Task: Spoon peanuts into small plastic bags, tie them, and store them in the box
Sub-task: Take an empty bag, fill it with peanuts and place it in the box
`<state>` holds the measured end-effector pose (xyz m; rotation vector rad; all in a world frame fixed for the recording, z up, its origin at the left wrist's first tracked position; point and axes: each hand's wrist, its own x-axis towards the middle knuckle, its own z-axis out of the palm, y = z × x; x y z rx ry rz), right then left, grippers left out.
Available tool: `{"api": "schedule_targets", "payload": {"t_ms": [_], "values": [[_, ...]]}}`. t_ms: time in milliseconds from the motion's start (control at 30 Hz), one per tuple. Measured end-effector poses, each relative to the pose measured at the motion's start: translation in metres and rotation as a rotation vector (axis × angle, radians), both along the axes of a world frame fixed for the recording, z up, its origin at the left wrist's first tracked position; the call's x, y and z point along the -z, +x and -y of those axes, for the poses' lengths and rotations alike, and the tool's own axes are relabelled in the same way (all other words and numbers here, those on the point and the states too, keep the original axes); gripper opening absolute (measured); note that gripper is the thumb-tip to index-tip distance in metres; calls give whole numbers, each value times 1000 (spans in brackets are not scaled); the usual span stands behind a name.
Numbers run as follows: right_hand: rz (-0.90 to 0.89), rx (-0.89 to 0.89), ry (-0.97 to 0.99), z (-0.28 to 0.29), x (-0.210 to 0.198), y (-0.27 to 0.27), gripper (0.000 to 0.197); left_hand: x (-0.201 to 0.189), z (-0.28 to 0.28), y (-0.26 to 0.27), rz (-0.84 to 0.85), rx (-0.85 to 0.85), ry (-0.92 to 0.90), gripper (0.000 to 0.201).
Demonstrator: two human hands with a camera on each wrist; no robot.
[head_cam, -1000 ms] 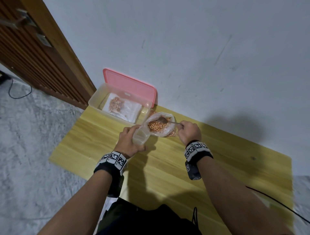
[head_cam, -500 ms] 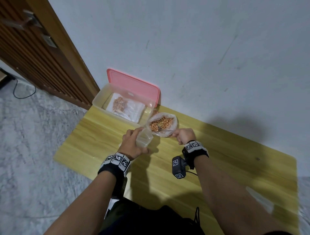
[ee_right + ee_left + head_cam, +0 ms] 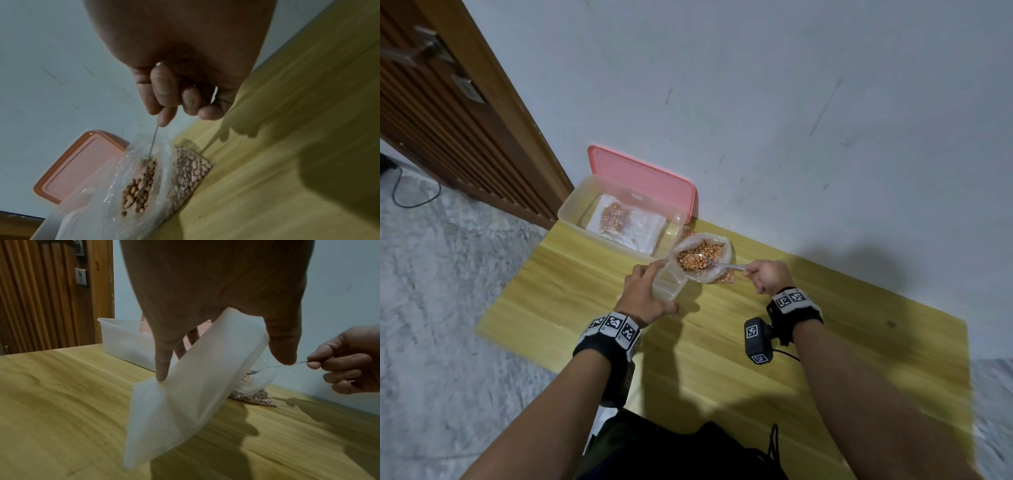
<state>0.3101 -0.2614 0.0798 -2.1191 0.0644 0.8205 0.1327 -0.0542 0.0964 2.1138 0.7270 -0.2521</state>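
Observation:
My left hand (image 3: 643, 291) holds a small, translucent plastic bag (image 3: 667, 284) just above the wooden table (image 3: 825, 342). In the left wrist view the thumb (image 3: 283, 340) and a finger (image 3: 162, 361) spread the mouth of the small bag (image 3: 191, 386), and nothing shows inside it. My right hand (image 3: 767, 275) pinches the handle of a metal spoon (image 3: 722, 265). The spoon (image 3: 152, 146) has its bowl down among the peanuts (image 3: 139, 186) in an open clear bag (image 3: 700, 260). The clear box (image 3: 619, 219) stands at the table's far left corner and holds a bag with peanuts (image 3: 616, 216).
The box's pink lid (image 3: 643, 181) leans on the wall behind it. A flat pack of peanuts (image 3: 189, 175) lies on the table beside the open bag. A wooden door (image 3: 448, 120) is at the left, beyond the table's edge.
My right hand has turned and drawn back to the right, and the spoon's bowl now lies low in the peanuts. The left hand keeps hold of the small bag.

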Motion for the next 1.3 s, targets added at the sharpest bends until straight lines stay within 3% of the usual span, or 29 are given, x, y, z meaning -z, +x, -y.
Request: {"api": "schedule_targets", "payload": {"t_ms": [133, 367, 567, 700, 800, 900, 1000, 1133, 1300], "values": [[0, 20, 86, 8, -19, 5, 34, -3, 3, 2, -10, 11, 3, 98], [9, -20, 207, 6, -55, 11, 29, -1, 3, 3, -35, -8, -2, 100], [63, -176, 124, -6, -83, 9, 42, 0, 3, 3, -33, -2, -1, 101], [67, -204, 130, -21, -98, -2, 30, -4, 6, 6, 10, -8, -40, 95], [205, -410, 37, -39, -101, -15, 19, -11, 13, 12, 71, -5, -120, 90], [400, -598, -23, -54, -98, -32, 28, -12, 18, 18, 114, 8, -156, 89], [573, -745, -54, -62, -99, -43, 23, -14, 17, 20, 136, 4, -113, 90], [590, -643, -7, -60, -102, -39, 24, -15, 10, 19, 162, -66, -74, 95], [495, -210, 176, -38, -103, -12, 26, -13, 7, 15, 135, -99, -70, 98]]}}
